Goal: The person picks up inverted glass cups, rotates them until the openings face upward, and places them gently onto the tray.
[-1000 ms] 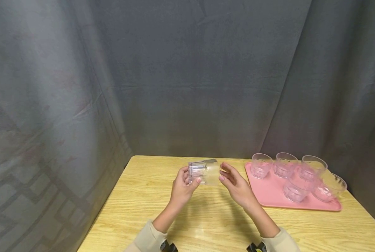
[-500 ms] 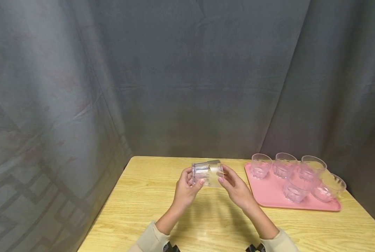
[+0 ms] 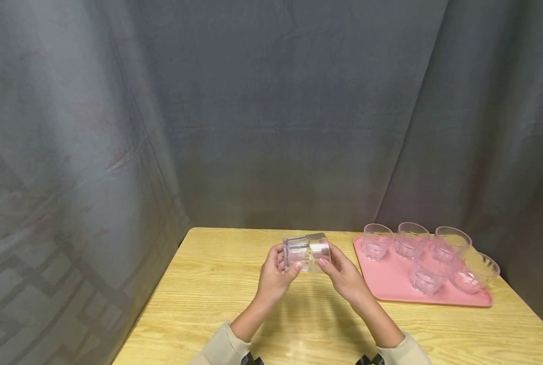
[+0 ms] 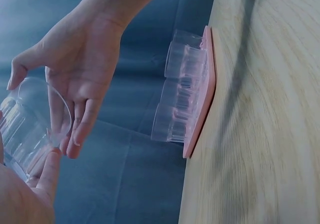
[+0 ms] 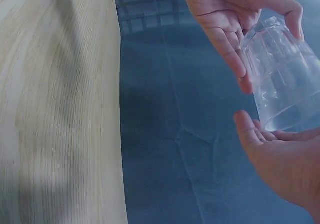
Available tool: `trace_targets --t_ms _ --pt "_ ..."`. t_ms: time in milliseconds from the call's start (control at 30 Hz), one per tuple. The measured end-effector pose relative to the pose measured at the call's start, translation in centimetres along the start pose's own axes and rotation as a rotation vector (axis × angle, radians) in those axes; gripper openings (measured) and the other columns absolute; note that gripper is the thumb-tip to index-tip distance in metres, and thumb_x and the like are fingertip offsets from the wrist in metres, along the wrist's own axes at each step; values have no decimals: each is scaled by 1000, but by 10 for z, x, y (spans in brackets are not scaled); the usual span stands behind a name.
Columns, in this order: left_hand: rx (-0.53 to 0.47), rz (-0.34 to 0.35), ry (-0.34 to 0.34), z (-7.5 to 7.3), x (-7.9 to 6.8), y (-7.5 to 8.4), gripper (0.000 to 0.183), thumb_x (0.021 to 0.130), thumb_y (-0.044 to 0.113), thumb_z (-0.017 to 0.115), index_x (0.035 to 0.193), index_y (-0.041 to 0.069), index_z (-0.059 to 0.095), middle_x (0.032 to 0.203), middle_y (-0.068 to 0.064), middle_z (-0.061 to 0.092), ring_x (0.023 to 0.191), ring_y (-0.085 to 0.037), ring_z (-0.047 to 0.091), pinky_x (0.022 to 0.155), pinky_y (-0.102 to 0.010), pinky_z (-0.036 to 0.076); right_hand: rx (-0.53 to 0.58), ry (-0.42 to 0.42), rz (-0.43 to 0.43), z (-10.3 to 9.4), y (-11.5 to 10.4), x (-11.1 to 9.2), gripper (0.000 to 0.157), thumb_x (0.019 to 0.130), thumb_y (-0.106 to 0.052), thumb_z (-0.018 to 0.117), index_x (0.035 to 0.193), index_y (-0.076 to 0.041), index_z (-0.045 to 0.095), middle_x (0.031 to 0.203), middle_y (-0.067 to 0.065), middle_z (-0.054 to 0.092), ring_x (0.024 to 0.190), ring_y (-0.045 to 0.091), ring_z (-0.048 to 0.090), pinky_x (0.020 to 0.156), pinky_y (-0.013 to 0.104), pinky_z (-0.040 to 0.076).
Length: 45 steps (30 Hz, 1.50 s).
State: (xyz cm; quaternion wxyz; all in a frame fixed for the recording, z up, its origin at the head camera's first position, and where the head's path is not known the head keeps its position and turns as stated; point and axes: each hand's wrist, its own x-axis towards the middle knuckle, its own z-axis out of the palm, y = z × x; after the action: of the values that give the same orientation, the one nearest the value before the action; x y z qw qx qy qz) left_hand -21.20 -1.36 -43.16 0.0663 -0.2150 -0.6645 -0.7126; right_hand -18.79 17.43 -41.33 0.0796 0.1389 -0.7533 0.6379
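Observation:
A clear drinking glass [image 3: 306, 252] lies sideways in the air above the table, its fluted base to the left and its smooth rim to the right. My left hand [image 3: 272, 278] grips the base end, thumb in front and fingers behind. At the rim end, my right hand [image 3: 346, 278] holds the glass between thumb and fingers. In the left wrist view the right hand's fingers [image 4: 82, 119] pass behind the rim of the glass [image 4: 32, 126]. The right wrist view has the left hand [image 5: 232, 32] around the base of the glass [image 5: 285, 82].
A pink tray [image 3: 390, 286] is on the right side of the wooden table [image 3: 198, 304]. Several clear glasses stand upright on it, including a front one [image 3: 426, 276] and a back-left one [image 3: 378, 242]. Grey curtains [image 3: 271, 111] hang behind and on both sides.
The glass and my left hand have moved a little to the right. My right hand's fingers, first just off the rim, now reach around it.

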Motion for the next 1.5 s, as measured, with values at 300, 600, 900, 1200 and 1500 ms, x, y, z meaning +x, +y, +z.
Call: trace_targets --t_ms 300,600,900,1200,1500 --pt "-53 -38 -53 6 3 -5 61 90 9 70 138 -12 40 128 -31 59 117 -38 63 92 -30 56 -83 36 -35 -6 2 0 53 102 -11 53 149 10 39 131 27 62 117 26 61 98 28 49" --pt "-106 -75 -74 11 3 -10 64 91 9 71 140 -14 37 131 -31 57 120 -41 61 92 -30 56 -131 48 -57 -12 4 3 52 103 -12 55 147 12 40 123 25 66 107 12 63 93 24 51" --pt "-129 -145 -104 14 7 -13 64 90 9 73 141 -11 40 136 -27 56 126 -39 58 93 -29 56 -177 46 -21 -21 0 1 59 103 -14 56 150 13 34 140 34 53 129 43 54 103 38 47" --pt "-81 -181 -120 24 11 -16 63 90 10 75 141 -8 44 133 -22 60 123 -33 60 92 -25 55 -180 32 -22 -36 2 1 58 103 -11 56 150 14 32 144 37 47 132 47 49 104 41 48" --pt "-41 -239 -144 30 13 -22 63 89 15 77 142 -2 48 133 -16 61 123 -27 59 93 -28 55 -248 46 -14 -46 2 0 57 103 -10 57 148 16 34 126 31 60 117 37 59 90 18 50"
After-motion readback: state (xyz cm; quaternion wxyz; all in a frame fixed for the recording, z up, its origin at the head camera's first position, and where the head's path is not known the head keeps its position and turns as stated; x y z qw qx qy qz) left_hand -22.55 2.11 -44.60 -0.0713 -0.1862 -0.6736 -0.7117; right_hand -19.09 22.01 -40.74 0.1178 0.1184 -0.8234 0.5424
